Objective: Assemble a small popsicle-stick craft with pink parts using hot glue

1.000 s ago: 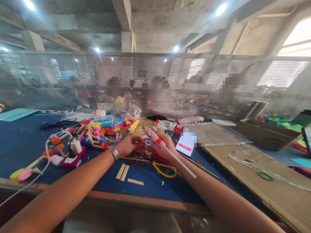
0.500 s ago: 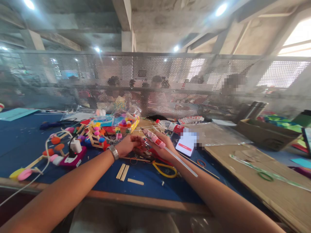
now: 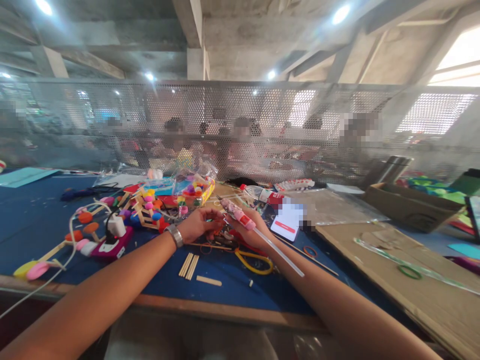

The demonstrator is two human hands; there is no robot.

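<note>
Pink glue gun (image 3: 240,215), one: lying in the grip of the right hand (image 3: 255,224) above the blue bench (image 3: 165,287), its nozzle pointing forward and leftward, a clear glue stick (image 3: 279,252) trailing from its rear over the right forearm. Left hand (image 3: 202,222), wearing a metal watch band (image 3: 175,236): hovering beside the nozzle, fingers curling inward; whether they are pinching anything cannot be told.

Change noted: slight. Over the last second the gun is keeping nearly the same place and angle, while the left fingers are shifting their pose a little. The work, by this judgement, is staying between the two hands, with no loose stick being drawn in.

Nearer edge: small wooden sticks (image 3: 189,266) lying in a group, one flat stick (image 3: 209,281) lying apart just beside them, unchanged. Below the right hand: a yellow loop (image 3: 260,273). Left: a purple power strip (image 3: 112,247), near an assembly of wood and coloured pieces (image 3: 145,212). Right: a phone (image 3: 285,227), its screen glowing.
</note>
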